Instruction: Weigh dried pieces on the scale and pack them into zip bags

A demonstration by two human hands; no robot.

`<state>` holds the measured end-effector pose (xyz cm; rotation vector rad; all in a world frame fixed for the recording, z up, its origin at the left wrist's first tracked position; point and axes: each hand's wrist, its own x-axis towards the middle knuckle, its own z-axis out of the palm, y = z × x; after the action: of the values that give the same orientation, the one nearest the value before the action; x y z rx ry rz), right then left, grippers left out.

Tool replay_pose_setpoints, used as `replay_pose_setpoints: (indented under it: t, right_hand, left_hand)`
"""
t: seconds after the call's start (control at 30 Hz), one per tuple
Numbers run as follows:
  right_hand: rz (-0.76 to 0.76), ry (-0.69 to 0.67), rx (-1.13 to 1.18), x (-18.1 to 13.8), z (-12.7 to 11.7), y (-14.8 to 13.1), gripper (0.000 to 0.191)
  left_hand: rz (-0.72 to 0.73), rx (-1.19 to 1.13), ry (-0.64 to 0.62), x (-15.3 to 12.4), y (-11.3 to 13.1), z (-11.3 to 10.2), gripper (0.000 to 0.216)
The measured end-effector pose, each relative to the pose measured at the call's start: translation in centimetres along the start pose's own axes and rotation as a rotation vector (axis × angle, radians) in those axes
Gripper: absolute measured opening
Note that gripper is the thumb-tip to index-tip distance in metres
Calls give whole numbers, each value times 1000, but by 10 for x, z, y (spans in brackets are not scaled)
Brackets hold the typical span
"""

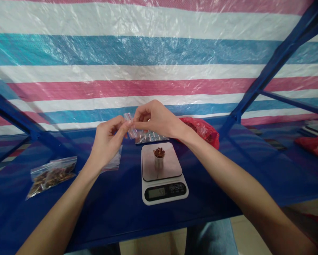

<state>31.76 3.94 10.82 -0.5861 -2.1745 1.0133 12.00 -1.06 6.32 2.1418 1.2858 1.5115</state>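
Both my hands are raised above the blue table (227, 177), pinching the top of a small clear zip bag (131, 128) between them. My left hand (108, 140) grips its left edge with closed fingers. My right hand (155, 120) pinches its right edge. Below them a white kitchen scale (162, 173) carries a small metal cup (159, 162) heaped with brown dried spice (159, 152). The scale's display is lit, but its figures are too faint to read.
Filled clear bags of brown spice (51, 175) lie at the left. A red plastic bag (203, 131) sits behind my right wrist. A shiny metal piece (150, 137) lies behind the scale. A striped tarp (148, 53) backs the blue shelf frame (267, 71).
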Motion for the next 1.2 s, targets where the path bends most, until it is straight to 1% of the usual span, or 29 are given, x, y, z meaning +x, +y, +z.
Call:
replay_pose_setpoints:
  t: [0.1,0.23,0.33,0.43,0.53,0.6,0.67,0.73,0.83,0.93,1.0,1.07,1.13,1.2]
  right_hand:
    - [-33,-72,98,-2,2,3,20]
    - [-8,-140,234,-2,4,9,25]
    - [9,-160,286,-1,4,13,26]
    - [32,-157,295,0,4,15,26]
    - [37,-97,272,-1,3,14,25]
    - [39,-42,235,-2,2,11,25]
    - [49,-14,200,-4,0,7,25]
    - [62,-15,188,-5,-1,3,25]
    - [90,-49,218,-7,-2,1,26]
    - [123,-77,246,-6,0,4,25]
    - [135,-73,240,-5,1,7,21]
    - [138,-47,220,-5,1,9,19]
    - [133,0,206,-5,0,10,20]
    - [127,45,208,-6,-1,9,21]
  left_hand:
    - [-29,-99,12,-1,-4,5,50]
    - [-42,-215,9,-4,-7,14,55]
    - [-42,-299,-1,-5,-7,18,55]
    - [-62,-318,-6,-6,-5,20,55]
    - [-92,-278,1,-8,-3,19,53]
    - [-91,-230,30,-9,-2,18,51]
    - [-71,-188,68,-10,-1,17,49]
    - [-58,-174,91,-10,-1,17,50]
    - [-59,-190,67,-9,-1,18,52]
    - [-72,-191,42,-9,-3,20,54]
    - [-79,-168,55,-10,-4,21,53]
    - [-48,-115,115,-12,-4,22,43]
    - [28,-5,155,-13,-4,21,31]
    - [132,128,109,-14,-4,20,27]
